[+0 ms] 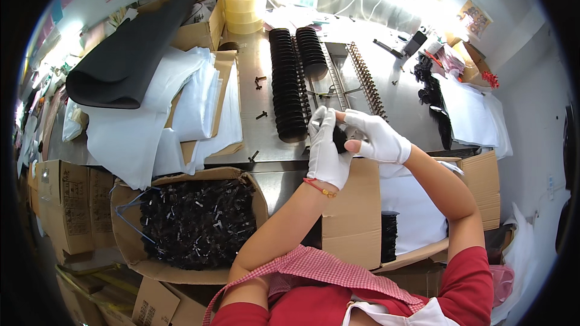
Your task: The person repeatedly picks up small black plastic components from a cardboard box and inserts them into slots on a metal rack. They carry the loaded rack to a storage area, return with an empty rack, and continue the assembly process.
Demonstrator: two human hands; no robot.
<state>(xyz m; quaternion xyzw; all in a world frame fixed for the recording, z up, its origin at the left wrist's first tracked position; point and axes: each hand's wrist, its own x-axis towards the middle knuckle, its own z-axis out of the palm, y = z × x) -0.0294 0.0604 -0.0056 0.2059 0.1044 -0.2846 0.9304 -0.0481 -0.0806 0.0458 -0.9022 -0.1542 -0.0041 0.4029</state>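
Both gloved hands, left [327, 156] and right [379, 139], pinch a small black part [340, 137] over the table's [266, 133] front edge; slick gloves could drop it.

My white-gloved left hand [327, 156] and right hand [379, 139] pinch a small black piece [340, 139] between fingers; red bracelet [319, 188] below them.

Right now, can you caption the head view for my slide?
Two white-gloved hands, left and right, hold a small black part over a steel table beside rows of black discs.
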